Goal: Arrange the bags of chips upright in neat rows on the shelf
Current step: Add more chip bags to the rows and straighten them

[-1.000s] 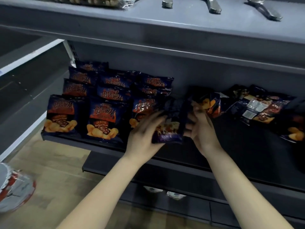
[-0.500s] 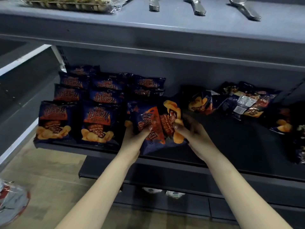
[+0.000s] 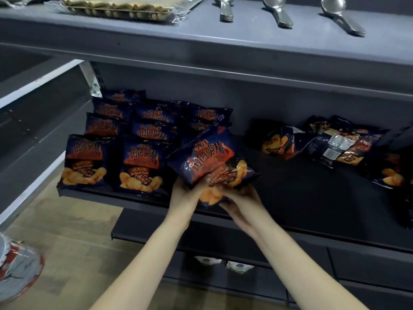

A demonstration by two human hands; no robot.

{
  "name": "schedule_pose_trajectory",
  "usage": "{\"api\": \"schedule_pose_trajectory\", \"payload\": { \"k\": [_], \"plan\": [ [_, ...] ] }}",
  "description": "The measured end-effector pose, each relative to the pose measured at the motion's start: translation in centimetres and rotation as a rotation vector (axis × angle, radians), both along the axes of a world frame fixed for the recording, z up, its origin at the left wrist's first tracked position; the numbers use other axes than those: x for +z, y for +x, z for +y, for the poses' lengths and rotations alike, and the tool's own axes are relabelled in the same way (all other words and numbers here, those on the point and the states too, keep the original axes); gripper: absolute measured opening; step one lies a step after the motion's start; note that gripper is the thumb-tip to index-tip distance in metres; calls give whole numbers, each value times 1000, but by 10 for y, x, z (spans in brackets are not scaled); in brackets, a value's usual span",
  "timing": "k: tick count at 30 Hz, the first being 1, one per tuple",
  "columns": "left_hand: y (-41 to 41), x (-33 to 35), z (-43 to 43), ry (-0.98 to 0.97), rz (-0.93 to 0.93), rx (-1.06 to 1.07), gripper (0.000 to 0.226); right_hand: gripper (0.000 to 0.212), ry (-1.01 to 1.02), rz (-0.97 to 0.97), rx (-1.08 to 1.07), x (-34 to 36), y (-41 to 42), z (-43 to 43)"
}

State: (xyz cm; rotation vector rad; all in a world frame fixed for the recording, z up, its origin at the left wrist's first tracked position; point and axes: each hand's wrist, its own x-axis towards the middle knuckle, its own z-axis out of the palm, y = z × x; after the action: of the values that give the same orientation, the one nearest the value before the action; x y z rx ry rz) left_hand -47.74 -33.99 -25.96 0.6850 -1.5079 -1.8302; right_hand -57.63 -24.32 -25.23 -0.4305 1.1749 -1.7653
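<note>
A dark blue and orange bag of chips (image 3: 210,162) is tilted to the left above the front edge of the dark shelf (image 3: 312,198). My left hand (image 3: 186,193) grips its lower left part and my right hand (image 3: 239,198) holds its bottom edge from below. Left of it, several matching bags (image 3: 138,166) stand upright in rows, front faces toward me. On the right of the shelf, a loose heap of bags (image 3: 330,146) lies flat and jumbled, and one more bag (image 3: 391,173) lies at the far right.
The grey shelf above (image 3: 245,41) carries three metal spoons (image 3: 277,12) and a wrapped tray of biscuits (image 3: 116,7). A lower dark shelf (image 3: 201,242) sits beneath. A crumpled silver and red packet (image 3: 15,267) lies on the wooden floor at lower left.
The held bag has turned from sideways to nearly upright with its front face toward me. Both hands have slid down to its lower end.
</note>
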Motion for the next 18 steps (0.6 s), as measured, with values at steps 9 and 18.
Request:
{"api": "schedule_pose_trajectory", "payload": {
  "k": [9,18],
  "plan": [
    [28,19,-33,-276,-356,-210,70,79,139,418,164,8,-33,12],
    [22,1,-16,-631,-441,74,98,63,296,622,-11,-8,-6,-8]
  ]
}}
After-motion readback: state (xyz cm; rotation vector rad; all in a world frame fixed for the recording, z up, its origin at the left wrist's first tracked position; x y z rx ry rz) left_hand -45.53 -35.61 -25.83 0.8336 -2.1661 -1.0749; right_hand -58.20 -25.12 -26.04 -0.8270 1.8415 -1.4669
